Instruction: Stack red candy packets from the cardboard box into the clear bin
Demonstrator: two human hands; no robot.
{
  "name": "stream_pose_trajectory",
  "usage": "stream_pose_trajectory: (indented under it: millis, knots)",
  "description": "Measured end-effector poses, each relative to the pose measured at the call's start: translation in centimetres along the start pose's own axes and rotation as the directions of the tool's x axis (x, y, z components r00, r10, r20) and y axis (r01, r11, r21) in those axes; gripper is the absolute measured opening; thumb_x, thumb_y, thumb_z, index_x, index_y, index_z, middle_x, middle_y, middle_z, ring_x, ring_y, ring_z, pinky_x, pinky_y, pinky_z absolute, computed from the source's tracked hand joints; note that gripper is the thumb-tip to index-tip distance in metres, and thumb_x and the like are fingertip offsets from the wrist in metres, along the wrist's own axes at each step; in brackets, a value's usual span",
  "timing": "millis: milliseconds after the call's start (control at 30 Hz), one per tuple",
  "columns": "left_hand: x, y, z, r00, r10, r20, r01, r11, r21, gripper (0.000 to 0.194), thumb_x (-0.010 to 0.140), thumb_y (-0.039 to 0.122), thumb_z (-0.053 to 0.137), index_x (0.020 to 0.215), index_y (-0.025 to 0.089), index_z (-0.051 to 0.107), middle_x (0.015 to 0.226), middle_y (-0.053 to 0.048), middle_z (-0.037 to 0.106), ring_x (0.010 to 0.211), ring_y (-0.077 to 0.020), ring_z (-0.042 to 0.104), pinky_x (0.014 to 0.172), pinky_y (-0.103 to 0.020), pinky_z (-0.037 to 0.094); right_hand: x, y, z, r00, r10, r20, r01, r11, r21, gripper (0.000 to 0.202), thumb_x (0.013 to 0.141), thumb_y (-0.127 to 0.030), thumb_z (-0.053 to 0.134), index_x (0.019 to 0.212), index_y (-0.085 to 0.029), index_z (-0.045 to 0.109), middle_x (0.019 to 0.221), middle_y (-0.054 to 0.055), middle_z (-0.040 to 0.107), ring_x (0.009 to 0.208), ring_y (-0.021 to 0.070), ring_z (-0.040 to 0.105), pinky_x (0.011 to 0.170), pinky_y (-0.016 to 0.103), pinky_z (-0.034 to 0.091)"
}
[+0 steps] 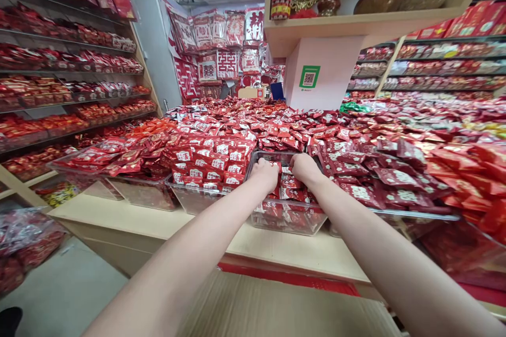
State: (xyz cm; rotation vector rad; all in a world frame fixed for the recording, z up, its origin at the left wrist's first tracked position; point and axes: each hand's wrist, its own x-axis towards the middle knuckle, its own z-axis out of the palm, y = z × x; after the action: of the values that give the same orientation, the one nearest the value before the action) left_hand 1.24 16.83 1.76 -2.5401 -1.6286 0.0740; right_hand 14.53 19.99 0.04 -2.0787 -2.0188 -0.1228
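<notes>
The left fingers (pixel 264 168) and right fingers (pixel 298 164) curl over red packets (pixel 291 183) in a clear bin (pixel 288 216) on the desk (pixel 237 239), their grip impossible to tell, with heaped maroon packets (pixel 395 176) just right of them.

small red sachets (pixel 291 182) with white print, glossy, stacked close together, lying inside a clear plastic bin (pixel 288 222), rectangular, upright, near the pale counter's near edge
</notes>
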Motion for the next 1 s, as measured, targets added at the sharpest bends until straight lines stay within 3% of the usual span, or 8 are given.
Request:
stream_pose_trajectory:
  millis: [133, 233, 400, 533, 667, 833, 1000]
  knots:
    - [0.5, 0.2, 0.0, 0.999, 0.023, 0.033, -0.024, 0.999, 0.037, 0.065, 0.065, 0.019, 0.054, 0.123, 0.036, 0.032, 0.110, -0.009, 0.045, 0.103, -0.0266, 0.034, 0.084, -0.037, 0.032, -0.2, -0.4, -0.6, 0.997, -0.002, 0.075, 0.002, 1.000, -0.003, 0.020, 0.068, -0.013, 0.052, 0.084, -0.012, 0.063, 0.087, 0.012, 0.065, 0.084, 0.0196, 0.059, 0.072, 0.023, 0.043]
    - [1.0, 0.2, 0.2, 0.996, 0.025, 0.083, -0.031, 0.997, 0.070, 0.067, 0.062, 0.021, 0.057, 0.121, 0.042, 0.033, 0.111, -0.008, 0.042, 0.103, -0.0278, 0.032, 0.084, -0.038, 0.029, -0.4, -0.5, -1.0, 0.998, -0.012, 0.063, 0.011, 1.000, 0.008, 0.019, 0.069, -0.013, 0.051, 0.084, -0.012, 0.063, 0.088, 0.012, 0.065, 0.084, 0.0198, 0.059, 0.071, 0.024, 0.043]
    - [1.3, 0.2, 0.5, 0.995, 0.020, 0.096, -0.028, 0.996, 0.085, 0.061, 0.063, 0.022, 0.057, 0.118, 0.043, 0.038, 0.109, -0.008, 0.041, 0.102, -0.0285, 0.032, 0.081, -0.038, 0.029, -1.1, -0.6, -0.9, 0.994, 0.029, 0.101, -0.028, 1.000, -0.011, 0.027, 0.068, -0.023, 0.054, 0.093, -0.015, 0.061, 0.091, 0.013, 0.063, 0.085, 0.0212, 0.059, 0.069, 0.026, 0.044]
    - [1.4, 0.2, 0.6, 0.996, 0.023, 0.090, -0.032, 0.994, 0.100, 0.059, 0.065, 0.023, 0.055, 0.118, 0.043, 0.038, 0.109, -0.008, 0.041, 0.102, -0.0274, 0.033, 0.081, -0.037, 0.029, -1.6, -1.0, -0.7, 0.973, 0.035, 0.227, -0.017, 0.997, -0.081, 0.031, 0.068, -0.021, 0.055, 0.098, -0.016, 0.060, 0.097, 0.014, 0.062, 0.088, 0.0222, 0.058, 0.069, 0.028, 0.045]
    - [1.5, 0.2, 0.6, 0.995, 0.019, 0.093, -0.030, 0.992, 0.119, 0.057, 0.065, 0.025, 0.054, 0.117, 0.043, 0.039, 0.109, -0.008, 0.041, 0.100, -0.0265, 0.036, 0.079, -0.035, 0.030, -1.9, -1.3, -0.6, 0.970, 0.047, 0.239, -0.021, 0.994, -0.109, 0.031, 0.070, -0.021, 0.054, 0.100, -0.018, 0.060, 0.098, 0.014, 0.061, 0.091, 0.0241, 0.057, 0.071, 0.032, 0.046]
    - [1.2, 0.2, 0.4, 0.996, 0.022, 0.090, -0.033, 0.991, 0.129, 0.054, 0.066, 0.026, 0.053, 0.116, 0.042, 0.040, 0.107, -0.008, 0.042, 0.098, -0.0259, 0.038, 0.078, -0.035, 0.031, -2.2, -1.4, -0.9, 0.972, -0.014, 0.233, 0.042, 0.992, -0.118, 0.028, 0.071, -0.020, 0.051, 0.097, -0.015, 0.061, 0.097, 0.015, 0.062, 0.091, 0.0229, 0.057, 0.072, 0.029, 0.045]
    - [1.3, 0.2, 0.3, 0.996, 0.015, 0.090, -0.027, 0.992, 0.124, 0.048, 0.069, 0.032, 0.050, 0.115, 0.042, 0.042, 0.106, -0.008, 0.043, 0.098, -0.0261, 0.040, 0.078, -0.035, 0.031, -1.8, -1.2, -0.3, 0.945, -0.111, 0.308, 0.155, 0.980, -0.122, 0.032, 0.065, -0.028, 0.059, 0.093, -0.015, 0.063, 0.094, 0.013, 0.063, 0.087, 0.0233, 0.058, 0.072, 0.028, 0.045]
